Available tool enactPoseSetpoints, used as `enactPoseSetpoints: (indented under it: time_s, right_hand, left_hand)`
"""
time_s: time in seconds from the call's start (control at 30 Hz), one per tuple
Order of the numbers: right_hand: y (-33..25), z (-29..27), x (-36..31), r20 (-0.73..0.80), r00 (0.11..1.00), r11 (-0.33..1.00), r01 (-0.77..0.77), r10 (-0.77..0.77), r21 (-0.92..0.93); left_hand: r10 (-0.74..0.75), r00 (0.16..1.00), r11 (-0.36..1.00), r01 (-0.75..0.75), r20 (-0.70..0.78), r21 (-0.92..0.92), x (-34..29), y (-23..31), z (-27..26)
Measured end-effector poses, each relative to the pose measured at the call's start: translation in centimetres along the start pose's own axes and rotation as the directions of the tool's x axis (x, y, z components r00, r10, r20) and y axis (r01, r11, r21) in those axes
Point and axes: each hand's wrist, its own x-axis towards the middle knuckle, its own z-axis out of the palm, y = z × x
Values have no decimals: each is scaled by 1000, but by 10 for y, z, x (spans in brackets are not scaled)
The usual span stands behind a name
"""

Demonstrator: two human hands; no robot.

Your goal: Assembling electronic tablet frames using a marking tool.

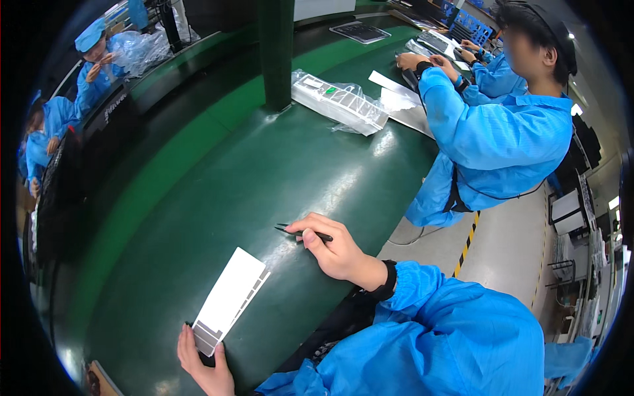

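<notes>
My left hand (pixel 210 373) holds the near end of a long white sheet (pixel 232 282), with fingers on one edge and the thumb on the other. Grey rectangular pieces line the sheet's right edge and its near end. To the right of the sheet and farther away, my right hand (pixel 342 252) pinches black tweezers (pixel 323 237) between thumb and fingers. Their thin tips point left, apart from the sheet and over the green tabletop (pixel 198 198).
A clear-wrapped stack of white strips (pixel 340 102) lies beyond a green post (pixel 275 59). White papers (pixel 397 92) lie beside a co-worker in blue (pixel 495 125) at the far right. More people sit across a dark divider at left. A brown-edged item (pixel 100 379) lies near left.
</notes>
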Motion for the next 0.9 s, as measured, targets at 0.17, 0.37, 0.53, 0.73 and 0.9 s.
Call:
enactPoseSetpoints:
  time_s: [0.17, 0.37, 0.53, 0.73, 0.9]
  right_hand:
    - [3, 4, 0, 38, 999, 998, 20, -18, -52]
    - [0, 3, 3, 76, 996, 998, 43, -39, -56]
    - [-3, 11, 6, 16, 999, 994, 44, -42, -105]
    - [-6, 1, 3, -31, 990, 989, -133, 135, 61]
    - [-12, -27, 4, -12, 999, 992, 46, -48, -120]
  left_hand:
    - [4, 1000, 1000, -4, -12, 5, -1, -2, -1]
    - [-11, 1000, 1000, 11, 12, 2, -3, -11, -1]
    - [-142, 984, 984, 152, 109, -88, -3, -12, 1]
    - [-139, 978, 935, 181, 153, -307, 17, -5, -49]
    - [22, 948, 912, 112, 319, -395, 118, 16, -106]
